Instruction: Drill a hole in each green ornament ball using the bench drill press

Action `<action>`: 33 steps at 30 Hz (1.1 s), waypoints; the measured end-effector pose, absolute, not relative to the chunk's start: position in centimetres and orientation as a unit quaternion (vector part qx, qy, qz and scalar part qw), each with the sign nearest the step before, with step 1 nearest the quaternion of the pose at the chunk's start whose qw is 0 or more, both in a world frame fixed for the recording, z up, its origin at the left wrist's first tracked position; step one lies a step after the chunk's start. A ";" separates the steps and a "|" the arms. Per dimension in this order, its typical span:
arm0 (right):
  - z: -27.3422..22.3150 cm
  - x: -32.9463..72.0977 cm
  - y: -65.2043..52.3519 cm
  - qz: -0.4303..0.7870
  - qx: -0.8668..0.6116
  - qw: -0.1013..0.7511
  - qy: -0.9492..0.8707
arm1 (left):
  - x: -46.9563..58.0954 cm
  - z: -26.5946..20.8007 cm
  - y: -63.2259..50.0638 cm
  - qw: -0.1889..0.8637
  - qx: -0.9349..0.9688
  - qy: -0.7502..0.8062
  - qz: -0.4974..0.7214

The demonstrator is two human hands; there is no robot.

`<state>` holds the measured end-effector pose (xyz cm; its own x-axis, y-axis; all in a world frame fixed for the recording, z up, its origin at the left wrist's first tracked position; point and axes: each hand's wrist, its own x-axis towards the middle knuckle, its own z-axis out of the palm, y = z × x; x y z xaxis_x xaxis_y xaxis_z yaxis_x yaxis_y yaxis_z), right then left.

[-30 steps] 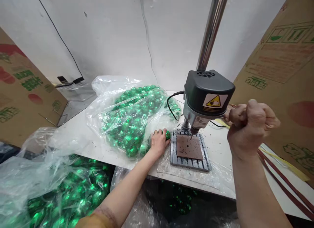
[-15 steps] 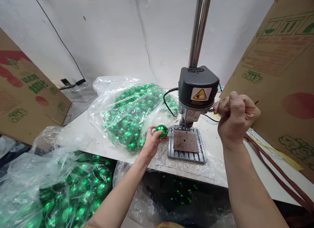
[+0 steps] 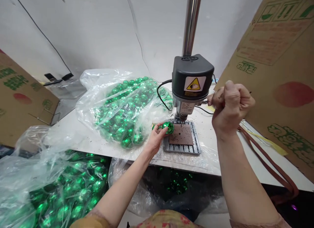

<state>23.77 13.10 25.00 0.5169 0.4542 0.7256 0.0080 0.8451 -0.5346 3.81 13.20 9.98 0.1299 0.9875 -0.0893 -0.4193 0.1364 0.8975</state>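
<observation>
While the left hand (image 3: 155, 138) pinches a green ball (image 3: 168, 127) in its fingers at the left edge of the drill plate (image 3: 182, 138), the right hand (image 3: 229, 105) is a closed fist around the drill's feed handle, which is mostly hidden inside the grip. The ball sits just left of the bit, near it but not yet under it; the bit hangs above the brown pad on the plate. The drill head (image 3: 191, 78) rides on a steel column (image 3: 191, 23) near the back edge of the worktop (image 3: 80, 141).

The step in hand looks like placing the ball for drilling. The next move calls for sliding the ball squarely under the bit and holding it firm on the pad, since a round, shiny ball would likely roll or spin, with fingertips kept clear of the bit before the handle comes down.

A clear bag of green balls (image 3: 125, 110) lies on the worktop just left of the plate. A second bag (image 3: 61, 192) sits below the front edge, at the left. Cardboard boxes (image 3: 277, 64) stand at both ends.
</observation>
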 end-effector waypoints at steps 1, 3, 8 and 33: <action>25.0 23.8 13.1 0.133 -0.243 0.835 -0.474 | 4.2 9.6 13.4 0.627 0.405 0.390 0.539; 25.0 23.7 13.2 0.129 -0.241 0.833 -0.480 | 4.8 8.8 13.8 0.594 0.457 0.397 0.530; 24.8 23.6 13.2 0.110 -0.245 0.826 -0.495 | 5.6 7.4 14.7 0.552 0.524 0.400 0.511; 24.7 23.5 12.6 0.112 -0.240 0.827 -0.495 | 7.5 7.6 14.5 0.464 0.641 0.407 0.457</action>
<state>23.49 12.63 24.74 0.4839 0.4240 0.7655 0.0518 0.8594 -0.5087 7.49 14.47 7.55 0.2521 0.9451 0.2081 0.0983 -0.2390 0.9660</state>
